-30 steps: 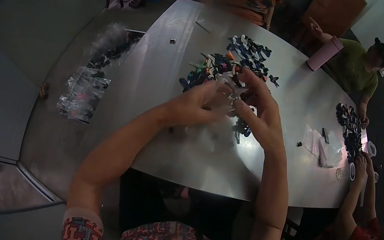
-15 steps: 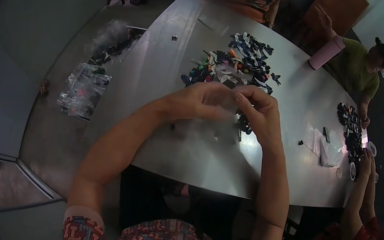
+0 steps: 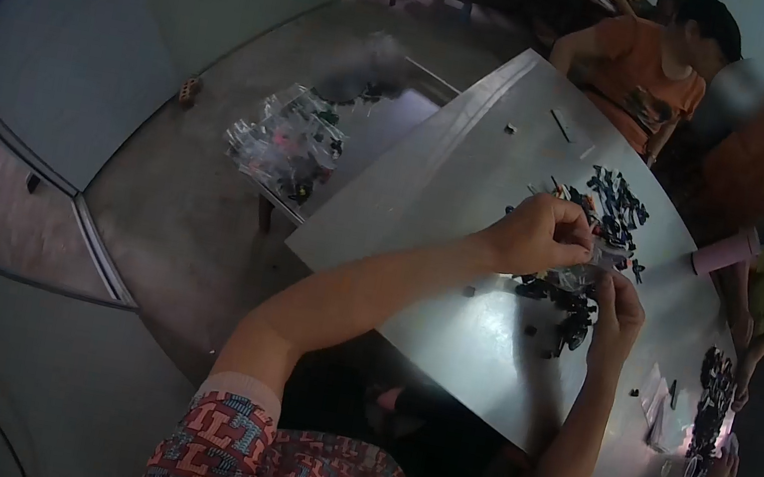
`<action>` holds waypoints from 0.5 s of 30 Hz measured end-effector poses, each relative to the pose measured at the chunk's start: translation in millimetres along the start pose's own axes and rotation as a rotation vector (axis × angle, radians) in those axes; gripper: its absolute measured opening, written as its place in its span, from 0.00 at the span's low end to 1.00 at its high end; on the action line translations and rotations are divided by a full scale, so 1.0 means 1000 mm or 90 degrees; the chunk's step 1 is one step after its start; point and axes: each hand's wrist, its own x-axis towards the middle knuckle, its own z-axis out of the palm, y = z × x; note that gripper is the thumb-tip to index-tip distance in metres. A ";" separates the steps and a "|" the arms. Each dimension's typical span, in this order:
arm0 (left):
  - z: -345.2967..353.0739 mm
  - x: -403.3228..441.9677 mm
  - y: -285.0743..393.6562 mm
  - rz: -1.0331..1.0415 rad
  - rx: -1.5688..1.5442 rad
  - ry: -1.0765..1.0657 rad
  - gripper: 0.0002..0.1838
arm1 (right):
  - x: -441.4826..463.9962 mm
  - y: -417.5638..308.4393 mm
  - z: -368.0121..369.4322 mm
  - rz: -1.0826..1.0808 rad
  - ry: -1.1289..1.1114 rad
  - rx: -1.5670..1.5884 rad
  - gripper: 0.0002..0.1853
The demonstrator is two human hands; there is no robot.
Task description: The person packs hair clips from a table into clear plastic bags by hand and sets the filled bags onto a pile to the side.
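My left hand (image 3: 546,236) is closed, its fingers curled in a pinch above the heap of small dark parts (image 3: 580,322). My right hand (image 3: 621,309) is pinched too, a little lower and to the right. Between the two hands hangs a small clear plastic bag (image 3: 576,277), and the fingers of both appear to grip its edges. What lies inside the bag is too faint to make out. Further back, the heap continues as a pile of dark, white and orange pieces (image 3: 618,202), partly hidden by my hands.
The metal table (image 3: 452,180) has a corner at left. Beside it, a lower surface carries several filled clear bags (image 3: 287,142). A pink bottle (image 3: 725,253) stands at the far edge. Co-workers sit around, one in an orange shirt (image 3: 647,76); another dark pile (image 3: 711,405) lies at right.
My view has turned left, so the table appears shifted right and tilted. My hands have moved slightly apart, the left now above the right, with the clear bag showing between them.
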 end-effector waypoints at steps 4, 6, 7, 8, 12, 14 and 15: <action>-0.024 0.001 0.030 0.041 -0.024 0.091 0.05 | 0.003 -0.008 -0.004 -0.021 0.031 -0.032 0.13; -0.048 -0.006 0.054 0.082 0.025 0.142 0.05 | 0.000 -0.019 0.001 -0.039 0.003 -0.004 0.12; -0.063 -0.011 0.062 0.103 0.072 0.180 0.05 | -0.001 -0.022 0.004 -0.035 -0.002 -0.003 0.12; -0.080 -0.017 0.070 0.125 0.121 0.215 0.06 | -0.002 -0.024 0.007 -0.039 0.000 -0.043 0.11; -0.156 -0.061 0.083 0.079 0.250 0.349 0.06 | -0.002 -0.012 0.019 -0.056 -0.010 -0.087 0.11; -0.188 -0.088 0.070 0.057 0.289 0.387 0.06 | -0.001 -0.003 0.021 -0.025 -0.023 -0.124 0.11; -0.201 -0.100 0.062 0.018 0.304 0.431 0.07 | -0.002 -0.002 0.024 -0.023 -0.026 -0.122 0.11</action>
